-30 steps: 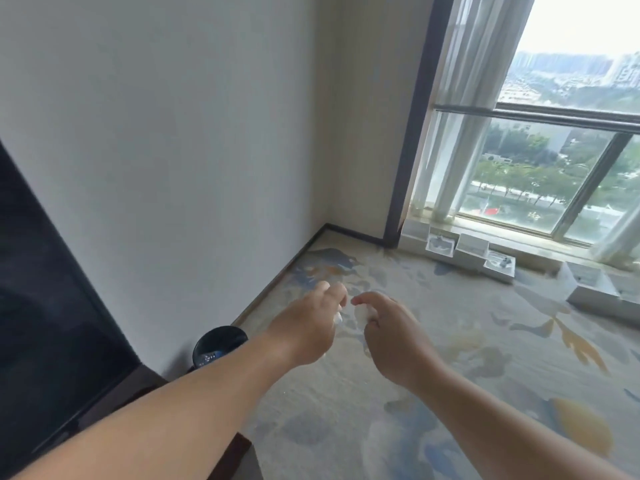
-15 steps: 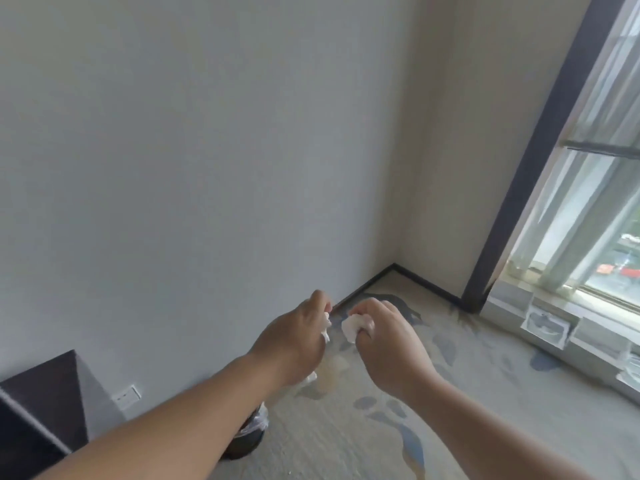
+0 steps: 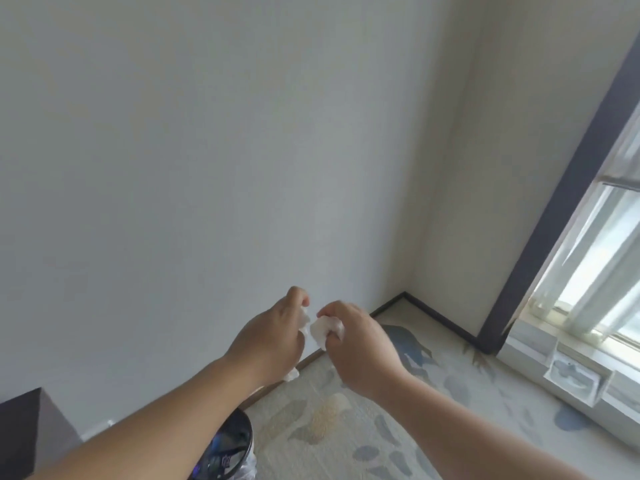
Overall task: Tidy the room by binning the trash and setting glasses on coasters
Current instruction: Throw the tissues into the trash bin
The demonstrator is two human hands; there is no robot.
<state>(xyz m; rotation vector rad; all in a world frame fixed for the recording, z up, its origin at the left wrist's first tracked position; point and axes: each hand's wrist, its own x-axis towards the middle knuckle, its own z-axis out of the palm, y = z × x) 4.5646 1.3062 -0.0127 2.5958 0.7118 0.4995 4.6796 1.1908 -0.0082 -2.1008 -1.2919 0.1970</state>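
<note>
- Left hand (image 3: 268, 336) curled closed round a white tissue scrap (image 3: 304, 320); a bit of white also pokes out below the palm, so the grip looks like a loose fist, not a pinch.
- Right hand (image 3: 360, 344) closed on a crumpled tissue wad (image 3: 323, 329), thumb and fingers bunched over it, likely to keep the paper compact.
- Both hands near each other at chest height, wads almost touching; can't tell if it's one piece or two.
- Bin (image 3: 228, 448) sits on the floor below the left forearm, against the wall, dark with a clear liner; partly hidden by the arm.
- Trash is held forward of the bin, not over its opening, so the drop isn't lined up yet.
- Dark cabinet corner (image 3: 31, 431) at left, window (image 3: 595, 271) at right; no glasses or coasters in view.
</note>
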